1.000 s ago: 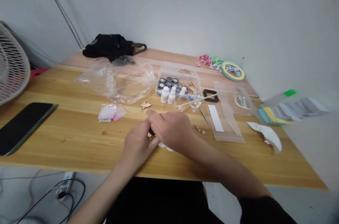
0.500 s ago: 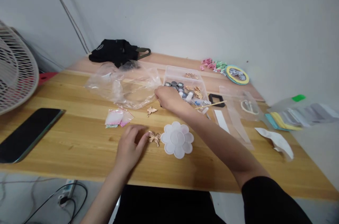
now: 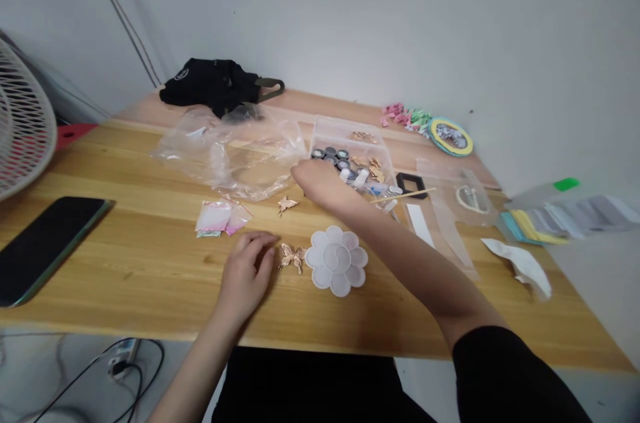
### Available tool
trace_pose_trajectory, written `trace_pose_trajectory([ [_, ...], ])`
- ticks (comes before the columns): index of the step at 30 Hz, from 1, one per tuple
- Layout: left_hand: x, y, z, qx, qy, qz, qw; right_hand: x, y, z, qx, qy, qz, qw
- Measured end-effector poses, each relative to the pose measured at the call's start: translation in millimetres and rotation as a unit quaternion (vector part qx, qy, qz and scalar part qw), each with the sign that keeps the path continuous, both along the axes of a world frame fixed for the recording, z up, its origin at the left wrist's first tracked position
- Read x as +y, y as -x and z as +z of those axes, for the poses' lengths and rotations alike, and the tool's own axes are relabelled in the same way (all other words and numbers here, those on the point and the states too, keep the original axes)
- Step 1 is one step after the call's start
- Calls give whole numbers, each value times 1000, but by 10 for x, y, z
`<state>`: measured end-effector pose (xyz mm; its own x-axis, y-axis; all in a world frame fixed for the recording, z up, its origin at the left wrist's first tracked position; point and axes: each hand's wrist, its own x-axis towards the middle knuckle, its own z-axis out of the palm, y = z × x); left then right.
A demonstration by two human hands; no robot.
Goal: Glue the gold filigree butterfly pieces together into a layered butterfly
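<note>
My left hand rests on the wooden table with its fingers loosely apart and nothing in it. Just right of its thumb lies a gold filigree butterfly, close against a white flower-shaped paint palette. My right hand reaches across to the front left corner of a clear plastic box; it looks curled, but its fingers are hidden behind the back of the hand. A second gold butterfly lies just below it. Inside the box are several small dark round pots and gold pieces.
A crumpled clear bag and small sachets lie left of the box. To its right are a thin wooden stick, a black square frame and a white tissue. A phone and a fan are far left.
My left thumb has come away from the near butterfly, which now lies free beside it. My right hand stays near the box corner. The camera view has shifted slightly.
</note>
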<state>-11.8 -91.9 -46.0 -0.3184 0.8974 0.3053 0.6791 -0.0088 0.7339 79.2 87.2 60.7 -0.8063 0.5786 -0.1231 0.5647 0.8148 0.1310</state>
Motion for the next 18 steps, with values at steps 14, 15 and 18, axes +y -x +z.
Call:
trace_pose_trajectory([
  [14,21,30,-80,34,-28,-14,999,-522,-242,-34,26,66,39,997],
  [15,23,32,-81,36,-29,-16,999,-587,-266,-96,27,74,47,996],
  [18,26,34,-76,39,-24,-19,999,-665,-269,-251,42,98,-19,994],
])
